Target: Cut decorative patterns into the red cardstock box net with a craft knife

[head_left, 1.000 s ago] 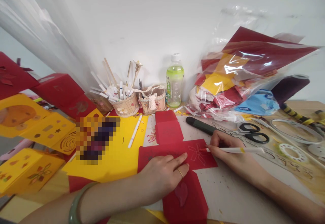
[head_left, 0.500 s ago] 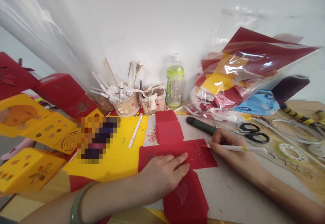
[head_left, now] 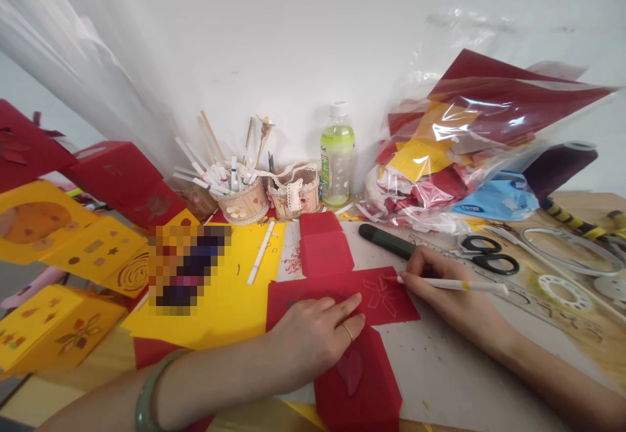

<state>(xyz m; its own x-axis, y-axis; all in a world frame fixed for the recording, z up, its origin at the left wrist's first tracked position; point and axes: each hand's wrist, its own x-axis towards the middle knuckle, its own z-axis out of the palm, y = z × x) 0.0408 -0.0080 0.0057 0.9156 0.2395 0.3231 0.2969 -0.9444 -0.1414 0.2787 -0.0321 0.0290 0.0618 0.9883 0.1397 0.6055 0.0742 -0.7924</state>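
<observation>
A red cross-shaped paper cutout (head_left: 337,282) lies across a grey-white board. On its right arm is a pale outlined flower (head_left: 381,295), and a heart outline (head_left: 350,370) shows on the lower panel. My left hand (head_left: 317,334) rests flat on the paper with its fingers stretched to the right, a ring on one finger. My right hand (head_left: 430,275) is closed around a slim white marker pen (head_left: 454,284), its tip at the flower's upper right petal. The dark green handle of a craft knife (head_left: 386,241) lies just behind that hand.
Behind stand a decorated cup of white pens (head_left: 244,203), a lace-trimmed holder (head_left: 296,197) and a green drink bottle (head_left: 337,158). Right are a bag of paper scraps (head_left: 440,151), black scissors (head_left: 489,254) and a stencil ruler (head_left: 518,295). Yellow paper (head_left: 229,308) and decorated boxes (head_left: 73,327) sit left.
The rear end of the marker pen has swung slightly to the left and its tip has barely shifted. My left hand and the red paper stay in place.
</observation>
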